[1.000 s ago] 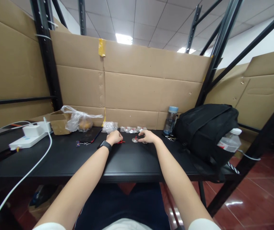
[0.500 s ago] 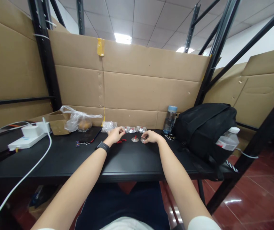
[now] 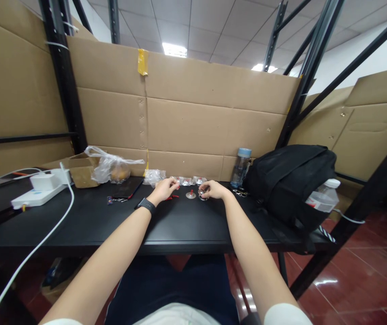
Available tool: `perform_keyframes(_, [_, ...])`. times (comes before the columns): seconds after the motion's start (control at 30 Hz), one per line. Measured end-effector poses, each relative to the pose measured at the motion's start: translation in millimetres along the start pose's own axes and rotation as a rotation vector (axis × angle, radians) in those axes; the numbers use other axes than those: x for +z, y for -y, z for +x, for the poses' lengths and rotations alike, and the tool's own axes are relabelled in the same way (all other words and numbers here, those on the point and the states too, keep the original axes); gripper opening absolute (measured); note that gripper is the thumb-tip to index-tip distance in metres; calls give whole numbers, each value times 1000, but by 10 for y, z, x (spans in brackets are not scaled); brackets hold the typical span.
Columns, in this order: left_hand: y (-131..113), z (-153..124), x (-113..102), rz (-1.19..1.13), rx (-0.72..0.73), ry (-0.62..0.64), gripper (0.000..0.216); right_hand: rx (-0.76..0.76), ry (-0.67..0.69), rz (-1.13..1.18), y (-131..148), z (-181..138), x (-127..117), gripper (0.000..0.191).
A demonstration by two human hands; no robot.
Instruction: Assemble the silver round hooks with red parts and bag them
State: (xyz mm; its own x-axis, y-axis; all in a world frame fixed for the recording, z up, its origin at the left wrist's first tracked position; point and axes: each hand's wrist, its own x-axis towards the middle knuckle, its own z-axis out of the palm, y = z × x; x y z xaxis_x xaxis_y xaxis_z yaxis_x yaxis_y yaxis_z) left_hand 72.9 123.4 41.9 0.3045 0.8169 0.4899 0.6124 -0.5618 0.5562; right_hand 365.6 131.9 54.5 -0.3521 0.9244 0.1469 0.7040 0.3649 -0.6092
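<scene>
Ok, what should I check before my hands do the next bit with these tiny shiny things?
1. Right hand on the small clear piece: ok.
2. Firm pinch on it: cannot tell.
3. Left hand by the little bags: ok; holding one: cannot tell.
4. Second clear disc lying free between the hands: ok.
5. Water bottle upright, off to the right: ok.

Bright even light from ceiling panels (image 3: 174, 49), bowed edges, floor (image 3: 325, 282) glare, distant detail perhaps soft.
</scene>
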Motion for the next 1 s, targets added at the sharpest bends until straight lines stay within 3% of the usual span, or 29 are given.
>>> perform_keyframes(0.27, [25,-4,37,37,-23,-8,18,-48,-60,37,61,-3,11,38])
perform_keyframes(0.6, [-46,-9,27,-96,118,-92,12,-219,-206,202,250,34,150,36])
perform_keyframes(0.8, [-144,-17,-24,-83,123,-210,14,-351,-233,464,556,15,278,42])
perform_keyframes(1.0, [-160,-18,13,-31,141,-258,12,-351,-245,671,728,6,439,50])
